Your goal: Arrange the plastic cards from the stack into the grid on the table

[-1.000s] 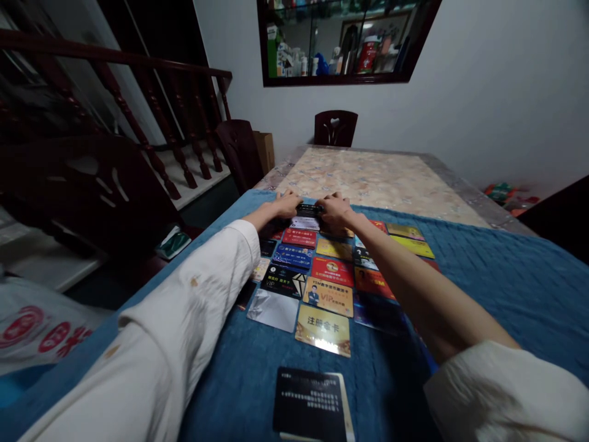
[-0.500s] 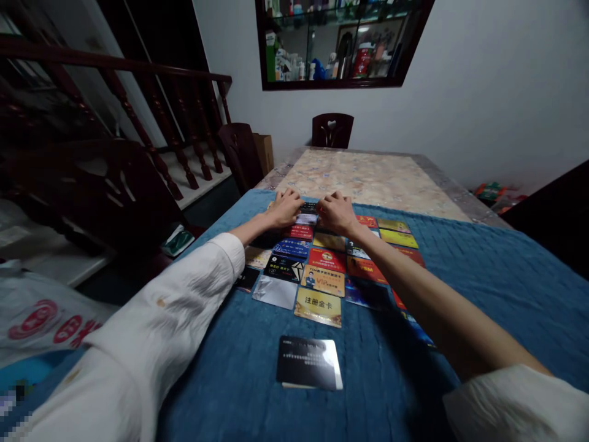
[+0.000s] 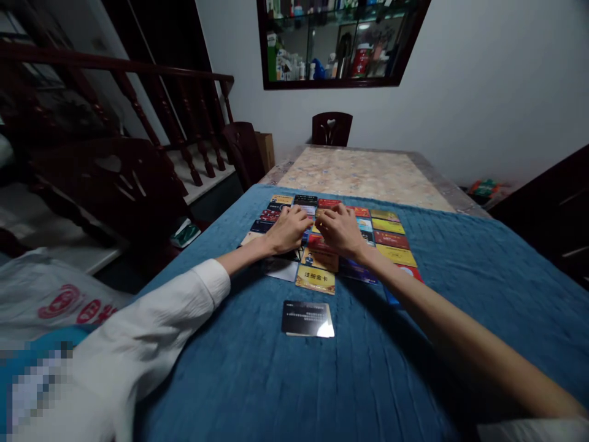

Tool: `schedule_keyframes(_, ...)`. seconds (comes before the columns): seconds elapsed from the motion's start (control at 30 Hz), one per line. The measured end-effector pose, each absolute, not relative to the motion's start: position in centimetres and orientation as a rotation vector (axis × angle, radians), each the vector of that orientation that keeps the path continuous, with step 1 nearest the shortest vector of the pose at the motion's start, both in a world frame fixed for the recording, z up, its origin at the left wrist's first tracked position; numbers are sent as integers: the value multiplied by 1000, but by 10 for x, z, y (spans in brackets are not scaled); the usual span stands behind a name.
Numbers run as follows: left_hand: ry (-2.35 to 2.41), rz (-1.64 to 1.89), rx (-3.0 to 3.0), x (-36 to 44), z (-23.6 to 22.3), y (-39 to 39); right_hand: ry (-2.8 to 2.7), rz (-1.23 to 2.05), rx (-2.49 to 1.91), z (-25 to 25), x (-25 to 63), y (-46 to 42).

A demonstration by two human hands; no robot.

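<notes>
Many printed plastic cards lie face up in rows on a blue cloth [image 3: 221, 362]. My left hand [image 3: 291, 229] rests over the middle-left cards, its fingers curled down. Close beside it, my right hand [image 3: 339, 231] bends its fingers over the middle cards. The fingertips of both nearly meet; whatever they grip or press there is hidden. A gold card [image 3: 315, 279] ends one column nearest me, below an orange card [image 3: 321, 259]. Nearer still lies a small stack topped by a black card [image 3: 307, 318], with a pale edge showing underneath.
Beyond the cloth, the marble-patterned tabletop [image 3: 363, 172] shows. Dark wooden chairs stand at the far end [image 3: 332, 129] and at the left [image 3: 243, 153]. A white plastic bag [image 3: 59, 301] sits at lower left. A glass cabinet [image 3: 331, 49] is set in the wall.
Both hands have drawn back toward me from the farthest row to the middle rows, uncovering the back cards. The view has shifted slightly; the stack of cards is still lying apart.
</notes>
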State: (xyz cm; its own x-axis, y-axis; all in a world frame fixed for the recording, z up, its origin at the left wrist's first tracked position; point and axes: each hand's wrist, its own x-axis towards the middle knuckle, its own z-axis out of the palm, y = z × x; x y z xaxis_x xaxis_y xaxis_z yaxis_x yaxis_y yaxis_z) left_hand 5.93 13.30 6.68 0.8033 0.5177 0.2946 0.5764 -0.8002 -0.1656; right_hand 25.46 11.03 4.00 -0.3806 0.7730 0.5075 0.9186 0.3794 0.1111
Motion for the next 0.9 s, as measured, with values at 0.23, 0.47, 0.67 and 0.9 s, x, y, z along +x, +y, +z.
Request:
schedule_keyframes(0.23,-762,-390,-2800,42,58,80,-2272,-585,-1305,29,263,61)
schedule_keyframes(0.47,-662,-474,-2933,25,45,34,-2261,-497,-1184,17,261,13)
schedule_keyframes(0.67,-613,-486,-3094,14,35,11,-2380,-242,-1167,11,254,-25)
schedule_keyframes(0.9,-611,-416,-3143,5,30,4,-2482,-62,-1127,14,249,-47)
